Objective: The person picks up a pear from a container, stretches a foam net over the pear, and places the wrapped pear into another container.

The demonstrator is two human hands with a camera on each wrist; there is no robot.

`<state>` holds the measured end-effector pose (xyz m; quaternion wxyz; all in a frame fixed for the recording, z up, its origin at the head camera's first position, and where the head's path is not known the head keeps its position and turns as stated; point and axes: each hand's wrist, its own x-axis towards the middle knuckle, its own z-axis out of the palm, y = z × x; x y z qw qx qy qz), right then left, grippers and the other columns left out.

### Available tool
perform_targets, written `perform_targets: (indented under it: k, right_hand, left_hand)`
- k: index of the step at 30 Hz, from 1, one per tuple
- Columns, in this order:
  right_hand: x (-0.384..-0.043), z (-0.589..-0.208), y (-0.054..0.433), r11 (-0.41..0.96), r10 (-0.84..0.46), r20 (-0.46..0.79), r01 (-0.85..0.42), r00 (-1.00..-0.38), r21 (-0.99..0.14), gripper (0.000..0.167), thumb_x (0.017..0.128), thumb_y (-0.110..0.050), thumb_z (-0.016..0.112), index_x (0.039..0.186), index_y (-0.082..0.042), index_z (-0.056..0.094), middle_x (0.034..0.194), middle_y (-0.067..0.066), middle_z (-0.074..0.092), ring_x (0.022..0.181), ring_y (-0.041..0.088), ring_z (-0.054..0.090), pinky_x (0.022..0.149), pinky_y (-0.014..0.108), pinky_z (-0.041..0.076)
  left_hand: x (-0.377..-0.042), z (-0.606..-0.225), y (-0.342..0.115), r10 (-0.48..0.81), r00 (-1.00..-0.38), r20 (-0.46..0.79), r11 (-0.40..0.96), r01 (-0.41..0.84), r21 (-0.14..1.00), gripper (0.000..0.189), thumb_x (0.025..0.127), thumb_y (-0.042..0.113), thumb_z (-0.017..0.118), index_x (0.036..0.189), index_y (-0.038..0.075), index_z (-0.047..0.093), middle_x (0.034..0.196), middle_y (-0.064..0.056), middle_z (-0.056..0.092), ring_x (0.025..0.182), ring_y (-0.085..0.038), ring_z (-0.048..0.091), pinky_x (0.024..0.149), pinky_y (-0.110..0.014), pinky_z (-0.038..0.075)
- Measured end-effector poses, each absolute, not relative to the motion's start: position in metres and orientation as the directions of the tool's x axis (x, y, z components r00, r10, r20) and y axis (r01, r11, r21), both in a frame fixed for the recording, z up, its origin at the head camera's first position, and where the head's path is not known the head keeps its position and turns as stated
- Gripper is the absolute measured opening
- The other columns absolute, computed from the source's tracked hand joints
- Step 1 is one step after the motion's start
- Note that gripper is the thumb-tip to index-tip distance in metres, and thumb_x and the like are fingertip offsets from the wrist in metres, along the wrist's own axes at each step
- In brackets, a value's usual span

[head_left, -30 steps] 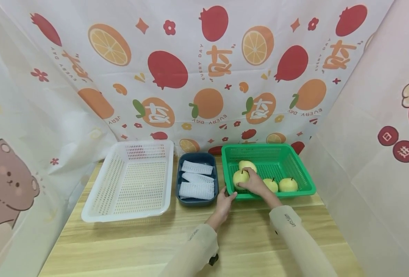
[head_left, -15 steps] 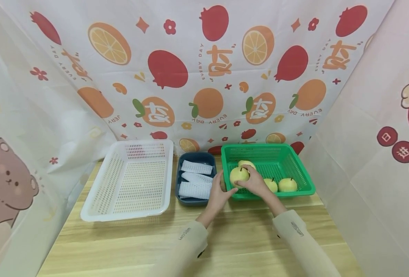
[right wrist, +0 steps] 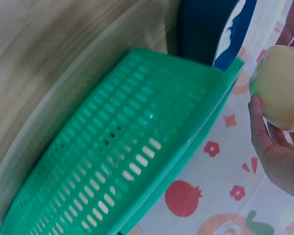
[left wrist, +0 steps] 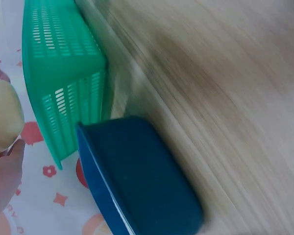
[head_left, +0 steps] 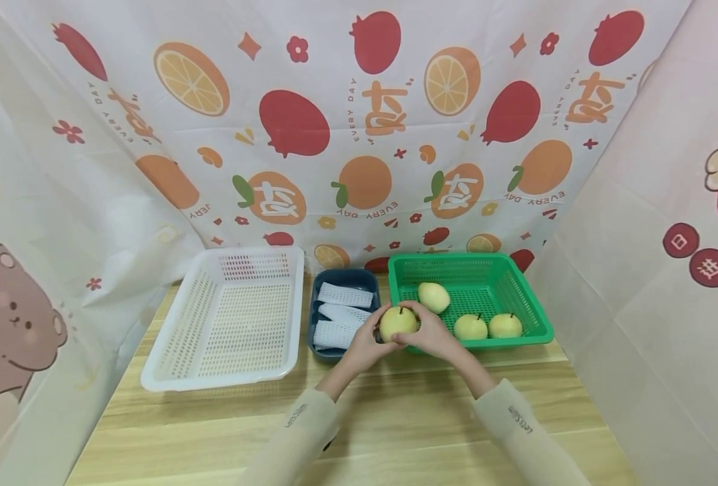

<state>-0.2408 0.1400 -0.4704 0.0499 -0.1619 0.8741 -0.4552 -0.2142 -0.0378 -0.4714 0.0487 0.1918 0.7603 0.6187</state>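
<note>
A round yellow pear [head_left: 398, 325], its stem pointing up, is held between my two hands in the head view, over the gap between the blue tray and the green basket. My left hand [head_left: 366, 343] curls around its left side. From the right, my right hand [head_left: 434, 333] grips it with thumb and fingers. The right wrist view shows the same pear [right wrist: 279, 88] raised above the basket's rim level. Inside the green basket [head_left: 531, 297] lie three more pears, one on its side at the back [head_left: 434, 298] and two upright at the front [head_left: 471, 327].
A dark blue tray [head_left: 313, 331] holds several white foam net sleeves [head_left: 346, 295]. To its left stands a white perforated basket [head_left: 152, 368] with nothing in it. Fruit-printed cloth [head_left: 359, 81] hangs behind the wooden table [head_left: 407, 432].
My right hand has lifted the pear from the green basket and carried it left. My left hand has let go of the basket's rim and taken hold of the pear too.
</note>
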Motion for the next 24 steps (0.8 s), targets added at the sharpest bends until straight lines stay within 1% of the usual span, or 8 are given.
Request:
perform_targets:
  k: [4,8,12,16,19,22,24]
  right_hand:
    - [-0.234,-0.471,0.133,0.522,-0.344,0.050,-0.236,-0.938,-0.820,0.068,0.075,-0.036,0.075,0.132,-0.013,0.045,0.122,0.007,0.050,0.099,0.025,0.052,0.067,0.034,0.049]
    - [-0.230,-0.475,0.127,0.453,-0.405,0.057,-0.255,-0.913,-0.854,0.068,0.078,-0.034,0.073,0.135,-0.011,0.042,0.125,0.009,0.048,0.103,0.027,0.049,0.071,0.033,0.050]
    - [-0.226,-0.483,0.122,0.366,-0.476,0.055,-0.255,-0.878,-0.895,0.068,0.080,-0.026,0.073,0.137,-0.008,0.039,0.129,0.011,0.043,0.108,0.028,0.046,0.077,0.033,0.050]
    - [-0.220,-0.496,0.119,0.305,-0.555,0.057,-0.267,-0.830,-0.914,0.071,0.079,-0.019,0.074,0.138,-0.007,0.037,0.131,0.014,0.039,0.112,0.030,0.045,0.080,0.034,0.049]
    - [-0.215,-0.505,0.117,0.286,-0.598,0.066,-0.290,-0.799,-0.913,0.072,0.078,-0.015,0.075,0.138,-0.007,0.036,0.131,0.015,0.038,0.114,0.032,0.043,0.081,0.032,0.049]
    - [-0.210,-0.513,0.114,0.275,-0.620,0.062,-0.291,-0.782,-0.916,0.073,0.077,-0.014,0.075,0.139,-0.009,0.035,0.133,0.014,0.036,0.115,0.032,0.042,0.083,0.032,0.048]
    - [-0.207,-0.520,0.111,0.251,-0.631,0.063,-0.280,-0.773,-0.926,0.073,0.077,-0.013,0.075,0.139,-0.009,0.035,0.134,0.014,0.036,0.116,0.032,0.042,0.083,0.033,0.048]
  left_hand:
    - [-0.210,-0.470,-0.047,0.345,-0.924,0.165,0.185,0.239,0.953,0.073,0.077,0.006,0.074,0.138,-0.003,0.034,0.134,-0.021,0.040,0.120,-0.034,0.039,0.094,-0.047,0.038]
    - [-0.204,-0.469,-0.058,0.331,-0.925,0.186,0.198,0.260,0.945,0.071,0.075,0.004,0.075,0.135,-0.004,0.038,0.131,-0.021,0.042,0.118,-0.036,0.041,0.094,-0.048,0.038]
    - [-0.196,-0.472,-0.070,0.335,-0.922,0.195,0.199,0.271,0.942,0.070,0.074,0.002,0.075,0.134,-0.005,0.039,0.130,-0.023,0.043,0.116,-0.037,0.043,0.091,-0.046,0.041]
    - [-0.186,-0.479,-0.080,0.343,-0.924,0.169,0.198,0.247,0.948,0.072,0.073,0.005,0.076,0.133,-0.006,0.038,0.126,-0.024,0.045,0.108,-0.037,0.050,0.084,-0.043,0.047]
    - [-0.182,-0.495,-0.086,0.332,-0.932,0.147,0.214,0.226,0.950,0.074,0.071,0.009,0.079,0.132,-0.002,0.041,0.125,-0.021,0.047,0.105,-0.034,0.053,0.082,-0.042,0.047]
    - [-0.180,-0.515,-0.092,0.322,-0.937,0.132,0.228,0.212,0.950,0.075,0.069,0.012,0.082,0.132,0.001,0.042,0.127,-0.017,0.046,0.110,-0.031,0.049,0.088,-0.041,0.044]
    - [-0.180,-0.528,-0.095,0.314,-0.942,0.116,0.214,0.189,0.958,0.075,0.069,0.014,0.082,0.132,0.005,0.043,0.128,-0.015,0.046,0.112,-0.030,0.048,0.091,-0.041,0.042]
